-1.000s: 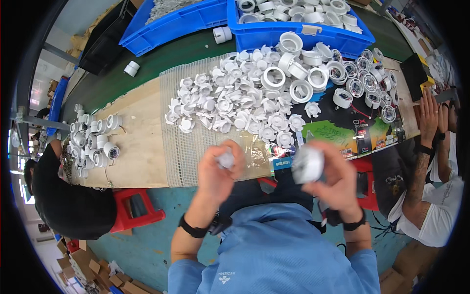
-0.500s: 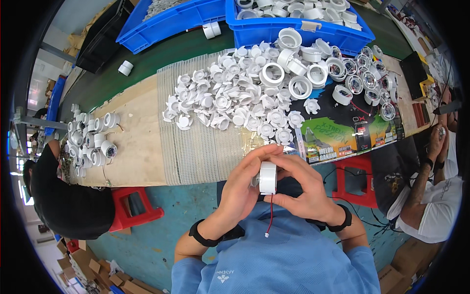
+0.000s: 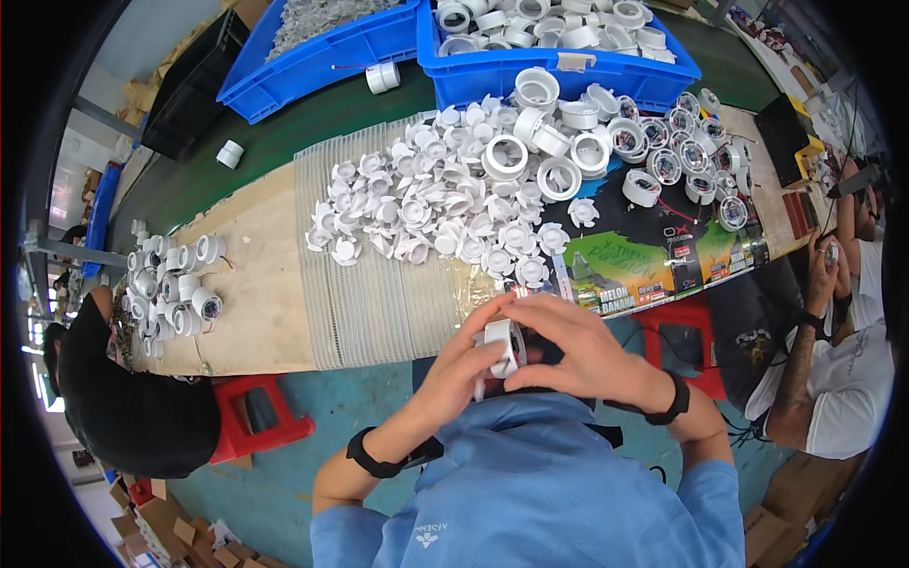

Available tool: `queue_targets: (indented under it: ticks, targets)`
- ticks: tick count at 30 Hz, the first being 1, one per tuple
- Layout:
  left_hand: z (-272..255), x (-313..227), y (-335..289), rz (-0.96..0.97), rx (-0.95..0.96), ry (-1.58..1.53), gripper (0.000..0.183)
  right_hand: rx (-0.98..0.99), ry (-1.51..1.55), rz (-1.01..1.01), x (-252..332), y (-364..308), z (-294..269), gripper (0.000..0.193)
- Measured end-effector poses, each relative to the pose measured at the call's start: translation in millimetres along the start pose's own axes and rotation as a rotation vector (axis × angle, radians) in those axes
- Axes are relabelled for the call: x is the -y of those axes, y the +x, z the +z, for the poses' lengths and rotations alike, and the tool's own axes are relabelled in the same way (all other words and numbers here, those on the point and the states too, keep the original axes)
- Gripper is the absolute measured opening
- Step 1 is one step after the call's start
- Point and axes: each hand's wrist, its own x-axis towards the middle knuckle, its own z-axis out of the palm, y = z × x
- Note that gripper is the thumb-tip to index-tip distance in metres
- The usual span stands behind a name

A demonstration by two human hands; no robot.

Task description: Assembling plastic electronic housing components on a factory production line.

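Observation:
A white round plastic housing is tilted between my hands, just off the near table edge. My left hand is closed around its left side, with the thumb across its white wall. On the other side my right hand curves over it, fingertips at its top and thumb at its lower right edge. Part of the housing's inside is hidden by my fingers. Beyond my hands lies a heap of small white finned plastic caps. Several empty white rings rest at the heap's right.
Assembled housings with wiring stand at the right, others at the far left. Blue bins of parts line the back. Red stools stand on both sides. A person in black sits left; another in white sits right.
The housing has turned and tilted between my hands, and its dangling red lead no longer shows. My right thumb has shifted on it. The whole view has moved slightly.

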Motion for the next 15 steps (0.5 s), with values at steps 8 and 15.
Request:
queue_targets:
  ticks: [8,15]
  targets:
    - [-29.6,-0.3,-2.8,0.007,-0.058,-0.169,0.024,-0.150,-0.913,0.069,-89.7,54.3,-66.8,0.019]
    - [-25.7,3.9,-1.8,0.038,-0.116,-0.223,0.039,-0.182,-0.529,0.066,-44.8,33.2,-58.0,0.011]
